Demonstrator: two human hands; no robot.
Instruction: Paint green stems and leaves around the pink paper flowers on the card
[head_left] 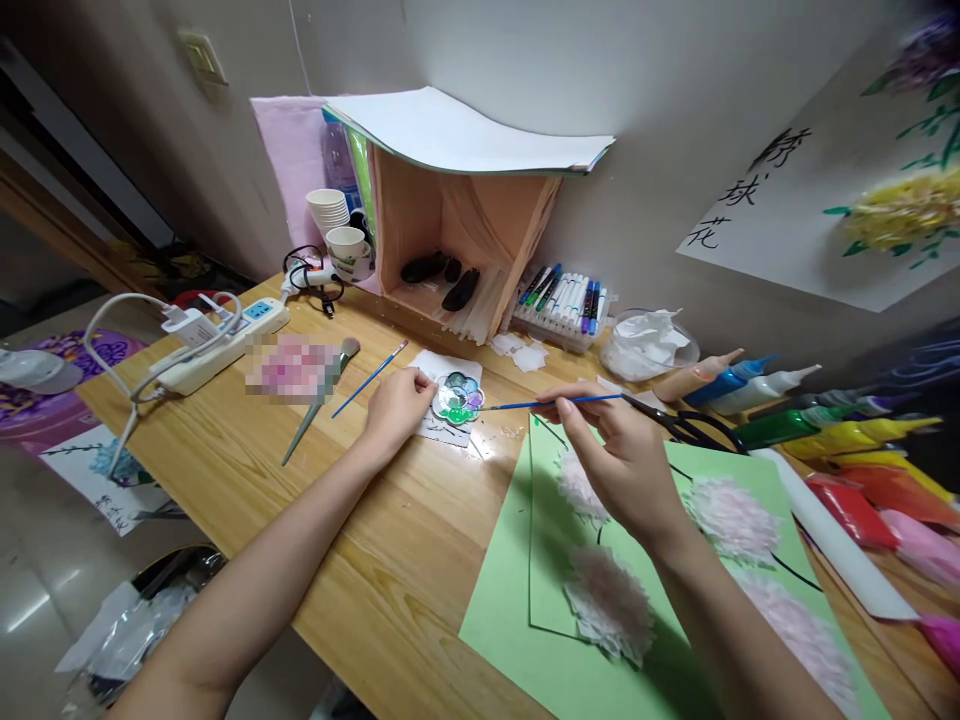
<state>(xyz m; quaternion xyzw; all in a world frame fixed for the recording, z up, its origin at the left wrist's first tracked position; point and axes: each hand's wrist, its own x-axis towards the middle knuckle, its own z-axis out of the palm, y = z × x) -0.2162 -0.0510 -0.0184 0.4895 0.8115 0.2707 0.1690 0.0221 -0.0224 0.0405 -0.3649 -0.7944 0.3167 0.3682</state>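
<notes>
A blue-handled paintbrush [517,405] is pinched in my right hand [626,455], its tip at the right edge of a small flower-shaped paint palette [460,396]. Green, purple and dark paints fill the palette's wells. My left hand [399,408] grips the palette's left edge between thumb and fingers. Under the palette lies a stained white sheet [442,432]. Below my right hand is a green sheet [499,590] bearing pale pink ruffled paper flowers [611,605] and dark drawn lines; my forearm hides part of it.
Left of the palette lie another blue brush [367,380] and a wide brush [300,430]. A power strip [225,345] sits on the left edge. Behind stand a cardboard box [405,200] and markers [562,300]. Black scissors [686,428] and paint bottles [780,428] are at right.
</notes>
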